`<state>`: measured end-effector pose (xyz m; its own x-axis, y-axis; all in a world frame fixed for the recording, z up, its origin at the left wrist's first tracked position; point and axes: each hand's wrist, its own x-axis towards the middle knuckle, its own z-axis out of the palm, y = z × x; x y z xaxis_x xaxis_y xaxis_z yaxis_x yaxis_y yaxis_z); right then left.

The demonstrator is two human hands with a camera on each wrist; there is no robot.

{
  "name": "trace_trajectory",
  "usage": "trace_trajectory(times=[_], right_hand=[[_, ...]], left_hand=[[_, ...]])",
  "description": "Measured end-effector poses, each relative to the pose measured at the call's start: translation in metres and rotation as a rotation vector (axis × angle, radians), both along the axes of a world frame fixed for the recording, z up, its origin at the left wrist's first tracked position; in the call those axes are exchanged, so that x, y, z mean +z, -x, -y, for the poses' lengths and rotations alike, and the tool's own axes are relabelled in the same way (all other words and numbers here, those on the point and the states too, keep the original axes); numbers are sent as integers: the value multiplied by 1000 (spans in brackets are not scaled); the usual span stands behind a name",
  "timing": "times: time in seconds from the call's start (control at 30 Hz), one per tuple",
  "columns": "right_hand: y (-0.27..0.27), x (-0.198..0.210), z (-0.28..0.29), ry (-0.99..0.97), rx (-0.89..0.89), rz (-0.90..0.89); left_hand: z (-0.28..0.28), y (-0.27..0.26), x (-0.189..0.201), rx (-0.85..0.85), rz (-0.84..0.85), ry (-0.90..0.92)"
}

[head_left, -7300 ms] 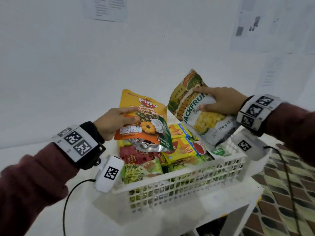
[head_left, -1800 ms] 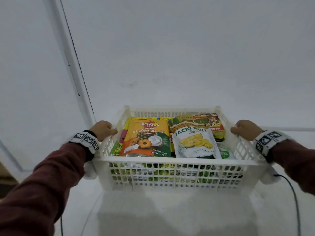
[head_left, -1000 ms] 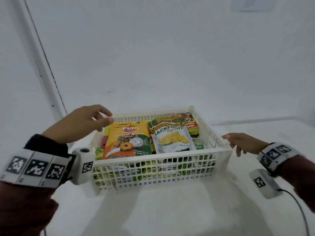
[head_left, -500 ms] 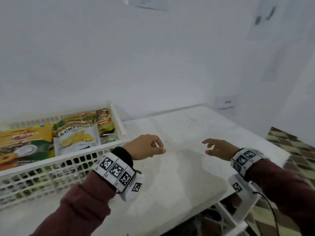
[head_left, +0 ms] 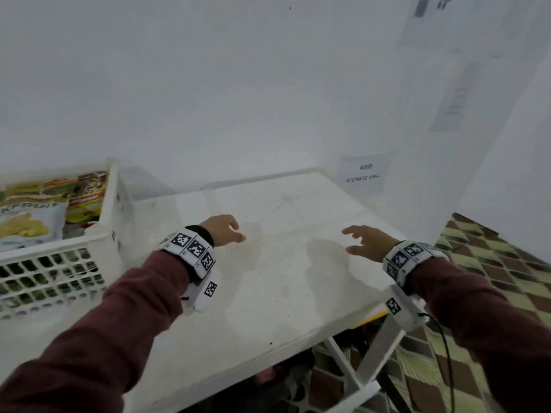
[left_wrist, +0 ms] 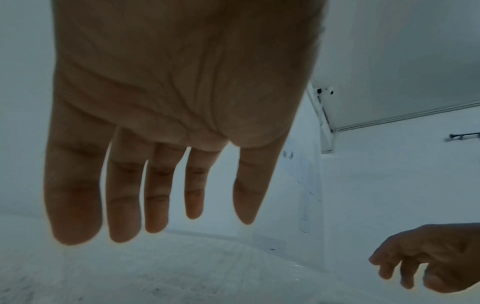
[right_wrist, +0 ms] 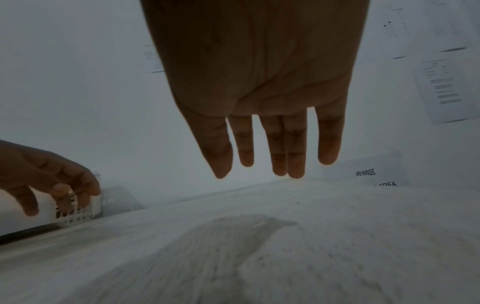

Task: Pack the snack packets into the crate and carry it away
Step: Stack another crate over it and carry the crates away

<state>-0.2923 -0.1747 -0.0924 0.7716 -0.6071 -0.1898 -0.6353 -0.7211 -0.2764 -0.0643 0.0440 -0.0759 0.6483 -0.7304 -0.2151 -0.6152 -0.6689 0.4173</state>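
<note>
Both our hands have let go of the crate (head_left: 59, 251), which half a second ago sat closer to the middle of the head view and now slides off to the left edge of the frame. It rests on the white table (head_left: 283, 278), the snack packets (head_left: 32, 216) lying flat inside it, a jackfruit pack on top. We judge the packing done and the carry finished too: a sign reading STORAGE AREA (head_left: 362, 174) hangs on the wall at the right of centre, just behind the table.

Our left hand (head_left: 222, 231) hovers over the tabletop just right of the crate, fingers relaxed and straight in the left wrist view, gripping nothing. Our right hand (head_left: 368, 241) hangs over the table's right part, fingers loosely spread, also empty.

Next, as we see it, nothing more is needed than drawing both arms back. Little stands in the way: bare tabletop lies under the hands, patterned floor tiles (head_left: 492, 263) show at the lower right, and papers (head_left: 453, 105) are pinned on the wall at the upper right.
</note>
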Motion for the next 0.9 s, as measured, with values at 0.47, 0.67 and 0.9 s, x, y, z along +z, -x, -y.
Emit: trace_trajectory(times=[0.47, 0.67, 0.9], right_hand=[[-73, 2, 155, 68, -173, -51], [-99, -13, 204, 30, -222, -184], [-129, -20, 261, 156, -129, -189]], left_hand=[[71, -83, -22, 388, 7, -230], [87, -96, -23, 389, -18, -272], [92, -109, -32, 513, -139, -157]])
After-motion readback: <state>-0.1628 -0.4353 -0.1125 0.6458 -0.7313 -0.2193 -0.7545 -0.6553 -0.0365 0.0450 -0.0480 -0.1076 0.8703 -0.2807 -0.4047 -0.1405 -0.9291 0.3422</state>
